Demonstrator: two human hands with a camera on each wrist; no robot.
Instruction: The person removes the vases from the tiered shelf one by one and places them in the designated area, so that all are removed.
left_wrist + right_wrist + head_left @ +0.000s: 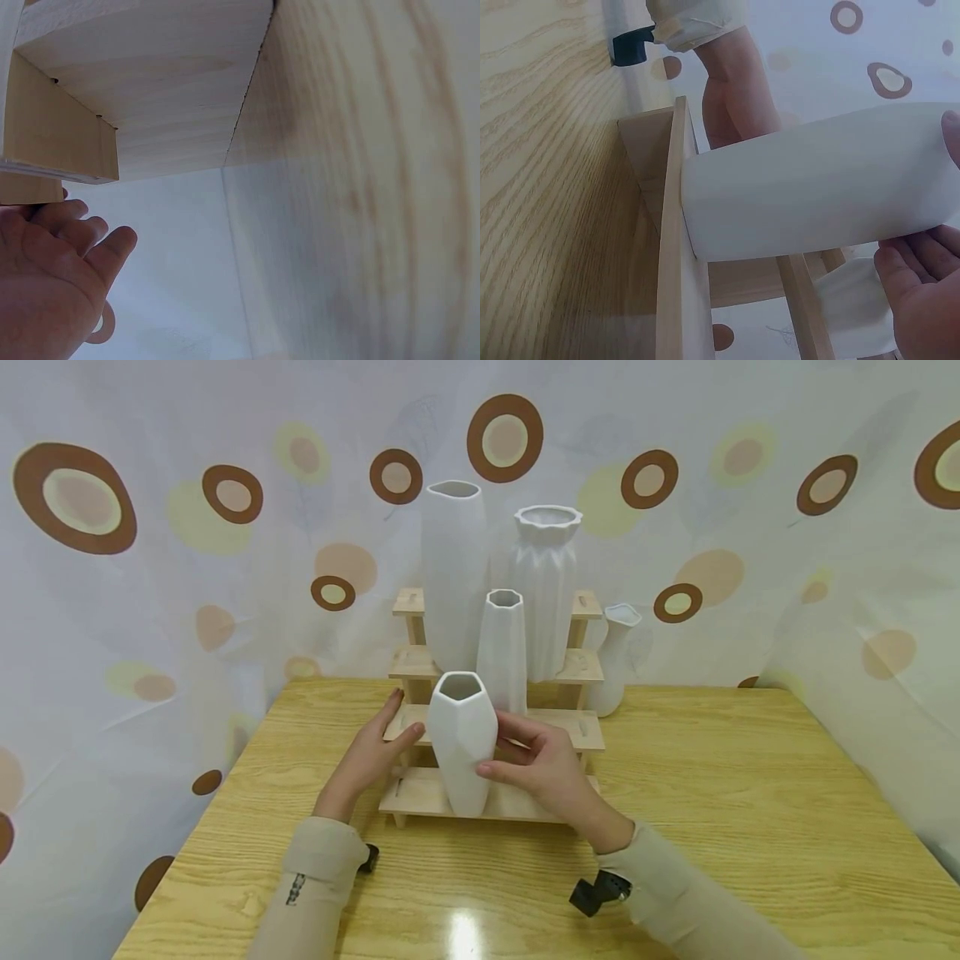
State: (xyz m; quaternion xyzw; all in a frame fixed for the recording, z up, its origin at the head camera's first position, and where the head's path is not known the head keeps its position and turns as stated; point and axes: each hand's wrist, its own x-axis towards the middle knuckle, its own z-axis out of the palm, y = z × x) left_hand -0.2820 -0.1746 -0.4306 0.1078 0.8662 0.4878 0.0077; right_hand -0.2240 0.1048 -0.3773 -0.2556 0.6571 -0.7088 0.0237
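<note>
A white faceted vase (463, 739) with a five-sided mouth stands on the lowest shelf of a stepped wooden stand (420, 793). My right hand (551, 768) holds its right side, thumb in front and fingers behind. The right wrist view shows the vase (810, 191) lying sideways in the picture, its base against the shelf board, with the right hand (930, 300) around its upper part. At the stand's left end my left hand (371, 752) rests with fingers and thumb extended. The left wrist view has the left hand (52, 277) by the shelf ends.
On the higher shelves stand a slim ribbed vase (504, 652), a tall smooth vase (453, 568) and a pleated vase (546, 593) with a scalloped rim. Another white vase (613, 664) is behind the stand's right end. A wooden table (712, 802) supports everything, before a patterned curtain (255, 427).
</note>
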